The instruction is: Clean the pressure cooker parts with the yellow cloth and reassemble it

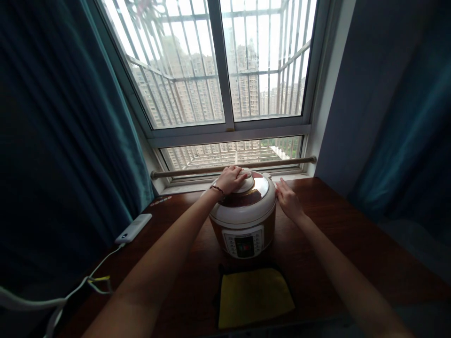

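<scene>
- Dark wooden table (345, 234) under a barred window (225, 65), teal curtains (70, 141) both sides, high-rises outside.
- Pressure cooker (246, 218) at table centre; left hand (230, 179) closed over lid knob (248, 180), right hand (287, 199) flat and open against its side.
- Yellow cloth (253, 295) in front; power bank (134, 228) left.
- Panel text unreadable.

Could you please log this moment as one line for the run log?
left hand: on cooker lid knob | right hand: against cooker side | yellow cloth: in front
</scene>
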Tool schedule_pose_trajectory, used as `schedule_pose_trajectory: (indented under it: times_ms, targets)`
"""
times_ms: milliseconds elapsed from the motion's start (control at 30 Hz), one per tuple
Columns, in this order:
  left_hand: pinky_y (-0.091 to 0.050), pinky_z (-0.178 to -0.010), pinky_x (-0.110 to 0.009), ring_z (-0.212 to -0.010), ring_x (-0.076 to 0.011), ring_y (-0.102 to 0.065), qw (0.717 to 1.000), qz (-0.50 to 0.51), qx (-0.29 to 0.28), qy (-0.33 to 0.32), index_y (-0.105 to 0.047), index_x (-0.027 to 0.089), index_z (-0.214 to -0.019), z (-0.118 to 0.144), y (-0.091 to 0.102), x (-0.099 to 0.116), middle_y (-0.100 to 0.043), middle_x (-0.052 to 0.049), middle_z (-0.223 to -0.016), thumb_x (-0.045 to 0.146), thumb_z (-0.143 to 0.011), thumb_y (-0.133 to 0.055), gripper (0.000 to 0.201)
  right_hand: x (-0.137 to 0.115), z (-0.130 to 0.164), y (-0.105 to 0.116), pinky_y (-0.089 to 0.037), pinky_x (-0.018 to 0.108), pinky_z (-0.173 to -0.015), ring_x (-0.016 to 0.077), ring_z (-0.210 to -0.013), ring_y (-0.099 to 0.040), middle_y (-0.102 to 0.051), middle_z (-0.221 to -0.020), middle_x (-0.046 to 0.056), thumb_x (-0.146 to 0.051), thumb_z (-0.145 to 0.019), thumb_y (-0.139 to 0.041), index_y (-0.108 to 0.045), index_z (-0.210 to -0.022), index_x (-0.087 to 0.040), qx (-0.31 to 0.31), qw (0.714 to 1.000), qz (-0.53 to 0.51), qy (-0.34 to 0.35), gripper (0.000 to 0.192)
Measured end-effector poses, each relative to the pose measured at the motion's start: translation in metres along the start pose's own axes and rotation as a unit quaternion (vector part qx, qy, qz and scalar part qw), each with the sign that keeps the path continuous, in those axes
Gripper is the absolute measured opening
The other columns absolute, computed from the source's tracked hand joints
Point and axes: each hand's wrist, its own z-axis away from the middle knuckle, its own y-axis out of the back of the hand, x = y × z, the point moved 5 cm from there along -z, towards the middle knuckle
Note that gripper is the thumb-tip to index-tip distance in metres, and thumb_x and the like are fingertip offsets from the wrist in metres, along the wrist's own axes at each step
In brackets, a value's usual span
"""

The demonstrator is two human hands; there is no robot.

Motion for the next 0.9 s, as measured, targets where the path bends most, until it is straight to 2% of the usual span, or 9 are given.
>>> schedule_pose_trajectory:
  times_ms: [100,200,433,567,667,767,833,900]
  targets:
    - [-0.038,-0.089,-0.038,-0.099,-0.0245,-0.051,1.0,-0.013,0.001,-0.006,-0.059,0.017,-0.107,0.0,0.001,0.002,-0.057,-0.01,-0.101,0.052,-0.088,-0.033,0.048,0.004,-0.007,0.0,-0.026,0.043,-0.11,0.0224,-0.132,-0.032,-0.044,-0.137,0.01,-0.031,-0.09,-0.031,-0.051,-0.126,-0.013,-0.001,1.0,0.002,0.003,0.045]
    - [-0.038,-0.089,-0.037,-0.099,-0.024,-0.052,1.0,-0.022,0.002,-0.012,-0.059,0.017,-0.106,0.001,0.002,0.003,-0.057,-0.01,-0.101,0.052,-0.088,-0.032,0.048,0.009,-0.011,-0.002,-0.028,0.042,-0.109,0.022,-0.129,-0.038,-0.05,-0.131,0.009,-0.031,-0.089,-0.032,-0.057,-0.12,-0.015,-0.025,1.0,-0.009,0.004,0.043]
    - [-0.037,-0.091,-0.04,-0.099,-0.0249,-0.051,1.0,0.005,0.0,-0.008,-0.059,0.016,-0.107,0.0,-0.001,0.0,-0.056,-0.011,-0.103,0.053,-0.087,-0.034,0.049,0.01,-0.016,0.003,-0.029,0.043,-0.108,0.0247,-0.124,-0.044,-0.054,-0.128,0.007,-0.031,-0.081,-0.047,-0.064,-0.109,-0.021,-0.055,0.997,-0.055,-0.02,0.034]
    - [-0.031,-0.098,-0.04,-0.112,-0.0247,-0.044,0.998,0.059,0.024,0.006,-0.049,0.015,-0.122,-0.001,0.004,-0.008,-0.049,-0.011,-0.116,0.053,-0.086,-0.035,0.054,0.016,-0.018,0.006,-0.029,0.041,-0.108,0.0231,-0.122,-0.046,-0.056,-0.125,0.004,-0.034,-0.079,-0.051,-0.066,-0.102,-0.024,-0.058,0.99,-0.112,-0.07,0.03]
    - [-0.028,-0.102,-0.038,-0.12,-0.0226,-0.037,0.986,0.115,0.088,0.077,-0.045,0.015,-0.126,0.01,0.015,-0.035,-0.043,-0.012,-0.125,0.05,-0.087,-0.033,0.054,0.027,-0.014,0.005,-0.033,0.042,-0.105,0.0222,-0.121,-0.048,-0.058,-0.123,0.006,-0.039,-0.082,-0.046,-0.063,-0.105,-0.021,-0.035,0.975,-0.166,-0.142,0.034]
    - [-0.03,-0.102,-0.036,-0.12,-0.0218,-0.039,0.955,0.142,0.15,0.214,-0.053,0.016,-0.115,0.04,0.019,-0.08,-0.047,-0.011,-0.124,0.042,-0.086,-0.035,0.044,0.037,-0.008,-0.002,-0.05,0.043,-0.085,0.022,-0.097,-0.062,-0.067,-0.103,0.01,-0.04,-0.086,-0.036,-0.061,-0.099,-0.018,-0.04,0.944,-0.232,-0.23,0.035]
    - [-0.035,-0.098,-0.04,-0.117,-0.0252,-0.042,0.932,0.148,0.162,0.289,-0.055,0.013,-0.108,0.066,0.013,-0.109,-0.052,-0.014,-0.117,0.038,-0.085,-0.033,0.04,0.04,-0.006,-0.008,-0.054,0.038,-0.07,0.0193,-0.075,-0.066,-0.069,-0.084,0.01,-0.039,-0.087,-0.036,-0.06,-0.089,-0.018,-0.061,0.917,-0.274,-0.284,0.033]
    - [-0.043,-0.087,-0.041,-0.104,-0.0271,-0.052,0.91,0.172,0.137,0.352,-0.059,0.013,-0.096,0.092,-0.002,-0.132,-0.059,-0.013,-0.102,0.037,-0.083,-0.035,0.036,0.043,-0.008,-0.012,-0.054,0.034,-0.062,0.0164,-0.063,-0.063,-0.067,-0.072,0.007,-0.04,-0.087,-0.04,-0.057,-0.081,-0.018,-0.08,0.89,-0.305,-0.33,0.029]
